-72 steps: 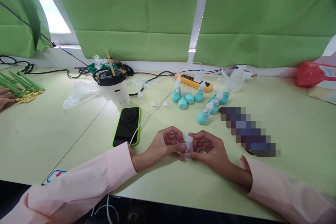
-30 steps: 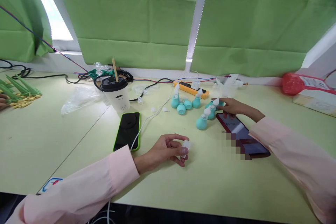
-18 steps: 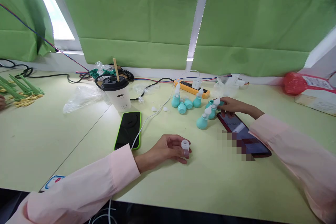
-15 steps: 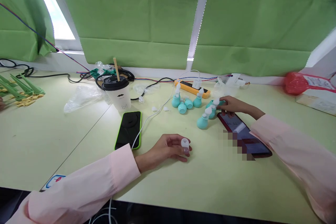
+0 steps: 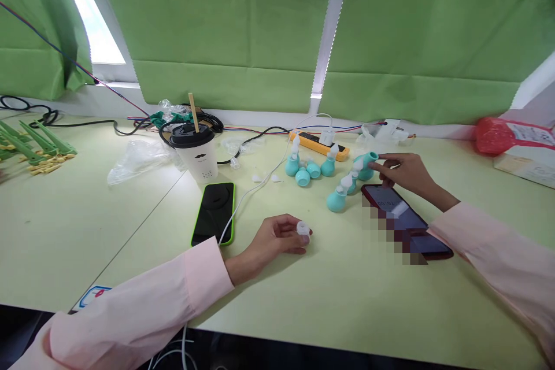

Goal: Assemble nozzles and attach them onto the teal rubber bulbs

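Note:
My left hand (image 5: 277,237) is closed on a small translucent white nozzle piece (image 5: 303,228), its round end facing up, low over the table. At the right, my right hand (image 5: 401,172) pinches the neck of a teal squeeze bulb (image 5: 363,166), which is tilted with its open mouth towards the hand. Next to that bulb are teal bulbs with white tips (image 5: 336,201), set in a slanting row. Further left, several more teal bulbs (image 5: 302,178) form a cluster, some tipped and some bare. Two small white tips (image 5: 276,178) lie left of them.
A dark red phone (image 5: 407,219) showing a timer lies below my right hand. A green-cased phone (image 5: 213,214), a white cable and a lidded cup (image 5: 197,156) stand to the left. Behind are an orange power strip (image 5: 318,145) and plastic bags. Green clips (image 5: 43,141) lie far left.
My right hand has drawn slightly to the right and up, and the bulb in its fingers now shows its open mouth. My left hand has turned the nozzle piece a little.

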